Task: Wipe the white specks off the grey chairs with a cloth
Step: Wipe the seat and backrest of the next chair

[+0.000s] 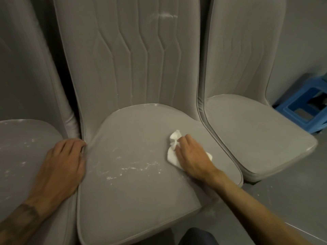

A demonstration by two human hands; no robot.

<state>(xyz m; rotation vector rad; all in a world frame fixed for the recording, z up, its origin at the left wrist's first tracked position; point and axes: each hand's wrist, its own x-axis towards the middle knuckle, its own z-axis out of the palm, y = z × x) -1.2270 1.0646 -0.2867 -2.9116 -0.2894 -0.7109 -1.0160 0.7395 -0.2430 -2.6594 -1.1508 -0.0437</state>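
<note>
Landmark: middle seat (141, 200). Right hand (192, 154) on its right half, fingers close together and curled over a bunched white cloth (172, 156), pressing it onto the fabric; bunching likely gives a firmer pad for rubbing. White specks (134, 168) lie across the seat's centre, just left of the cloth, not yet wiped. Left hand (62, 165) rests flat at the seat's left edge, fingers together, tips at the seam; probably bracing the chair against the wiping push. Left of the seat, a neighbouring seat (21, 147), also speckled; above the middle seat, a smear (165, 15) on the backrest (123, 59)
</note>
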